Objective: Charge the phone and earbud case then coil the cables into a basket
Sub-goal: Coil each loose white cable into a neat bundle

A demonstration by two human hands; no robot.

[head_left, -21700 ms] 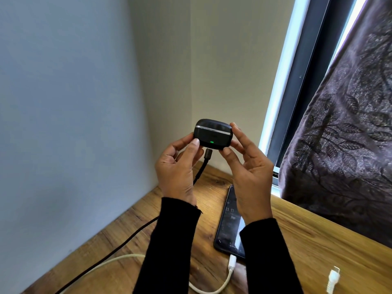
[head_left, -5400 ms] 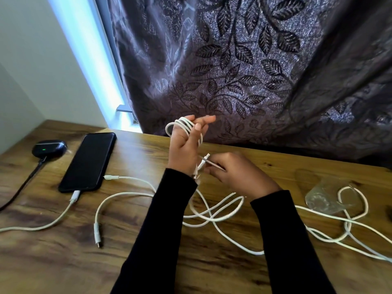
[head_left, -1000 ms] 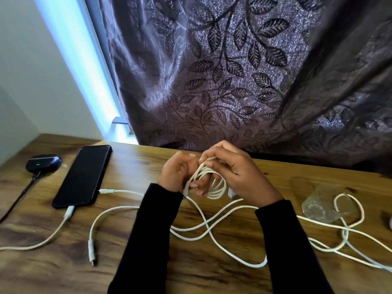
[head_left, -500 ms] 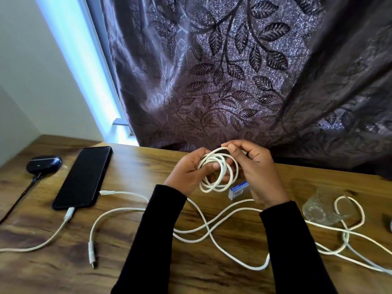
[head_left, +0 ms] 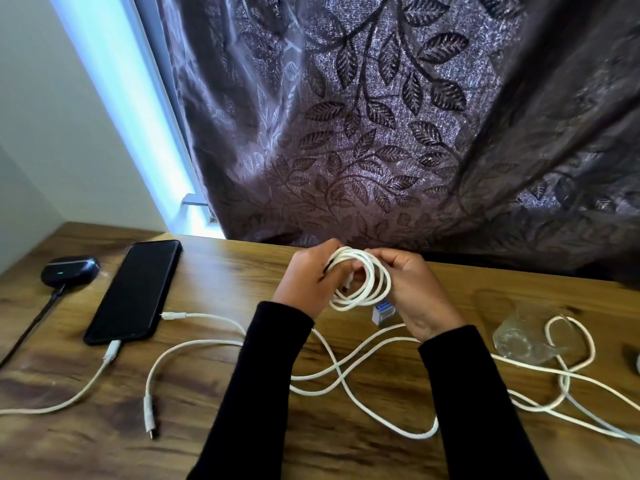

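A white cable coil (head_left: 375, 289) of several loops is held upright above the wooden table (head_left: 221, 278). My left hand (head_left: 306, 280) grips its left side and my right hand (head_left: 412, 292) pinches its right side; a USB plug (head_left: 382, 310) hangs below it. The black phone (head_left: 136, 292) lies at the left with a white cable (head_left: 86, 382) plugged into its near end. Beyond it sits the black earbud case (head_left: 71, 270), green light on, with a black cable (head_left: 31, 323) attached. More loose white cables (head_left: 346, 379) sprawl under my arms.
A clear plastic bag (head_left: 519, 334) lies at the right among tangled white cable loops (head_left: 568, 358). A dark leaf-patterned curtain (head_left: 398, 133) hangs along the table's far edge. A wall stands at the left. No basket is in view.
Since a second ago my hands have spread the bundled cable into a round coil and shifted it a little to the right. The phone and earbud case have stayed put.
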